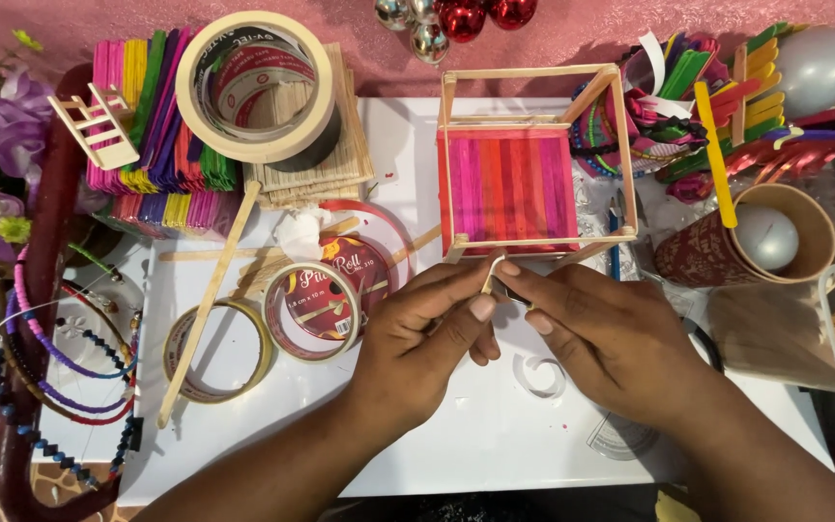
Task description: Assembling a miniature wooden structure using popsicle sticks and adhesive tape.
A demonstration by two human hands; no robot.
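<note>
Hands (514, 333) pinch a stick (491, 274) over the cluttered white board (495, 435).

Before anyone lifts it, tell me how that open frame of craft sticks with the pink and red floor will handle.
The stick frame is probably light, being thin sticks around mostly open space. Its slim corner posts look fragile under a squeeze. The flat floor should keep it from rolling.

Two hands work near the middle: the left hand (417, 348) and the right hand (606, 338). One stick-frame box (533, 159) stands beyond them. Four tape rolls (313, 311) lie left. Five shiny baubles (461, 17) sit far off. One paper cup (756, 242) stands right, and one tiny wooden ladder (99, 126) lies far left.
</note>
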